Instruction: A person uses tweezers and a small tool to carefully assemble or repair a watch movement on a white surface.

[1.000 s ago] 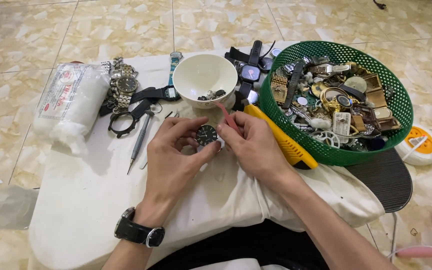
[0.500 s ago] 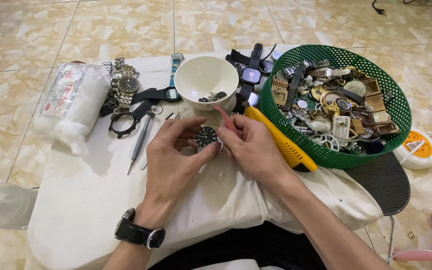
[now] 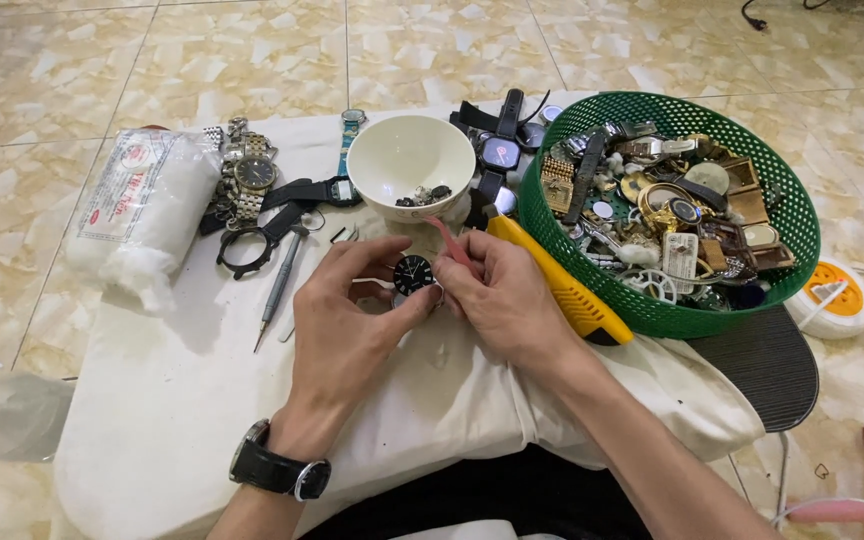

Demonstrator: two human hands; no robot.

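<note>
Round black-dialled watch face [image 3: 413, 273] sits pinched in the left hand [image 3: 347, 320] above the white-clothed counter [image 3: 172, 400]; the right hand [image 3: 500, 298] grips a thin pink stick [image 3: 447, 243], its tip now drawn closer to the dial

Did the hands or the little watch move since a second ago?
Hardly. The left hand still pinches the small black watch face, and the right hand still holds the thin pink tool at it. Nothing was picked up or dropped. The white bowl and green basket stayed put.
</note>
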